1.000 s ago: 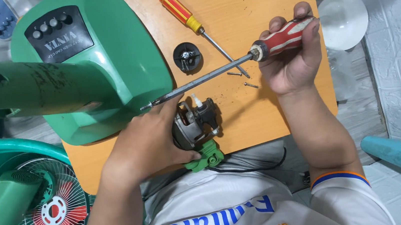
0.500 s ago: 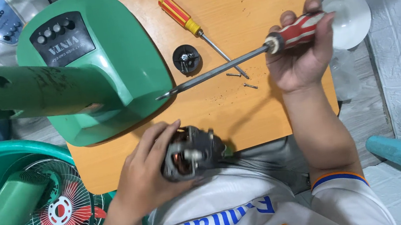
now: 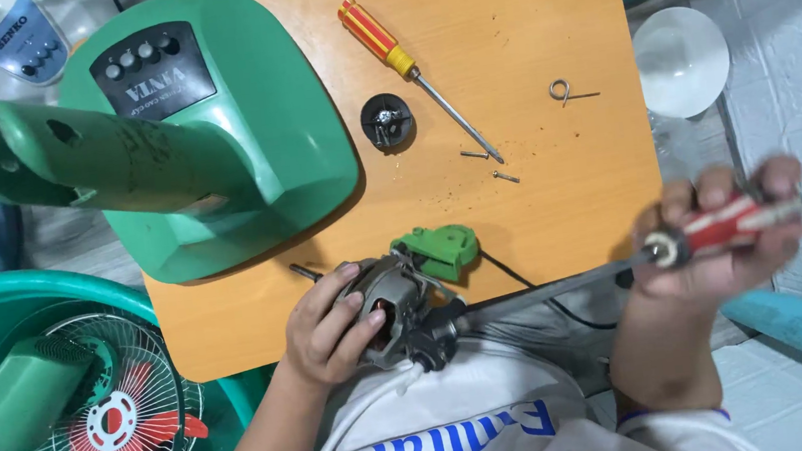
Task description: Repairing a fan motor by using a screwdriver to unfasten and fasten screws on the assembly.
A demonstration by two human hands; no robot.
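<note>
From the head view, your left hand (image 3: 327,330) is wrapping its fingers around a grey fan motor (image 3: 392,307), holding it at the near edge of the orange table (image 3: 523,60), just above your white shirt (image 3: 445,432); your palm is covering much of the motor's left side, so its casing there is hard to make out. A green plastic piece (image 3: 439,249) is sitting against the motor's upper right. Your right hand (image 3: 714,235) is gripping the red-and-white handle of a long screwdriver (image 3: 549,289), fingers closed tight around it, but the hand and handle are blurring, so details are lost. The steel shaft is reaching left to the motor, and its tip is hidden among the motor parts. On the table, well apart, are lying an orange-and-red screwdriver (image 3: 391,50), a black round cap (image 3: 385,120), loose screws (image 3: 490,165) and a small wire spring (image 3: 567,91). The green fan base (image 3: 209,126) is overlapping the table's left side; a fan head with red blades (image 3: 102,431) is cut off at the lower left edge.
</note>
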